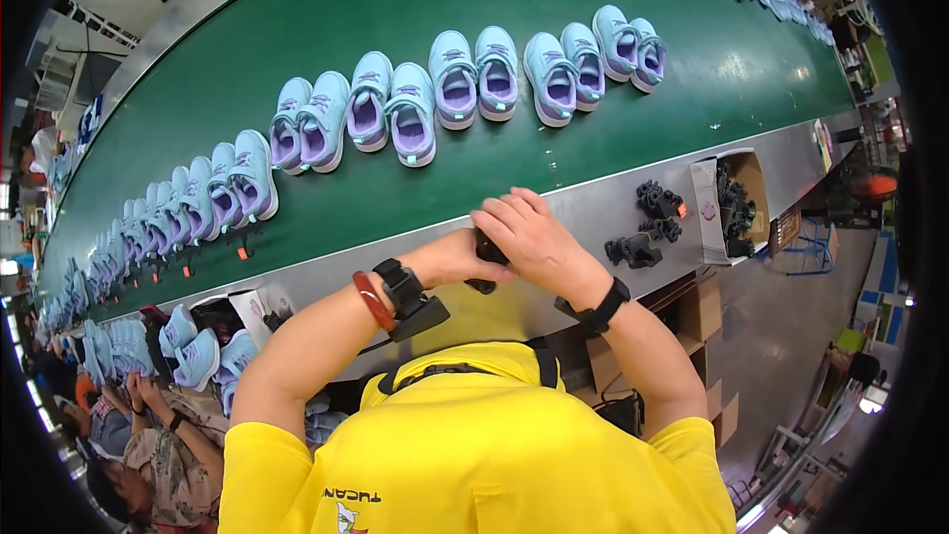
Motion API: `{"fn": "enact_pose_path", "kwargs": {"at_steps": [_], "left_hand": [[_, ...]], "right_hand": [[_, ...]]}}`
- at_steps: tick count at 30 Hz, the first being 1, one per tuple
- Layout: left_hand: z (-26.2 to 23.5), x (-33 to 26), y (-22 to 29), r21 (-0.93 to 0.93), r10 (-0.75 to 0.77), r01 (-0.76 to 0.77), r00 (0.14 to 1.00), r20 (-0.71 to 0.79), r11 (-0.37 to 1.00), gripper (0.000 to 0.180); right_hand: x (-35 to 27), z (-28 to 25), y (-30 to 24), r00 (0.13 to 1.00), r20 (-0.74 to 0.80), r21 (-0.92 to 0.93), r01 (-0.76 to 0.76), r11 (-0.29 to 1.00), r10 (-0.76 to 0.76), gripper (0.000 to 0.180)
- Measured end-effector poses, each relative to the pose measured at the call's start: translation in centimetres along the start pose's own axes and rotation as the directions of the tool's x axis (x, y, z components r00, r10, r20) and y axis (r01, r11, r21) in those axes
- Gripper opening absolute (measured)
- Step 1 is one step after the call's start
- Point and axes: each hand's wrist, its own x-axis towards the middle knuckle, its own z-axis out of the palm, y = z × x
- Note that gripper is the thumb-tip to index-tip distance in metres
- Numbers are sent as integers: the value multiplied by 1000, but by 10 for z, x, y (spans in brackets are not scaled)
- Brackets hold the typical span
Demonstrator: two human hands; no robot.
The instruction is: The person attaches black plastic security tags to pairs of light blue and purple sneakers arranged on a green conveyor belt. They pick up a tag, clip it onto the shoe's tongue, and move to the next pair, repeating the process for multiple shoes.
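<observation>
Fingers (514, 210) of right hand (534, 242) curl closed over small black part (486, 252), pinning it from above; left hand (457, 257) meets it from other side, grip mostly hidden, cannot tell how fingers sit. Part held over steel surface (593, 208), close to chest for working by feel. More black parts (647, 227) lie loose just right, open box (736, 203) beyond them, within easy reach. Pale blue shoes (455, 89) ride in pairs on green belt (395, 0) behind.
</observation>
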Motion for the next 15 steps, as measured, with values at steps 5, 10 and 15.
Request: {"fn": "enact_pose_path", "kwargs": {"at_steps": [5,10,15], "left_hand": [[7,-28,-8,-653,-26,-128,975,-222,746,34],[13,-43,-13,-674,155,-212,977,-144,708,46],[36,-46,-22,-543,102,-303,924,-369,783,45]], "right_hand": [[5,-19,-2,909,-409,26,-77,997,81,55],[-11,5,-23,866,-346,617,-78,783,360,46],[-4,27,-41,855,-457,473,-1,881,246,43]]}}
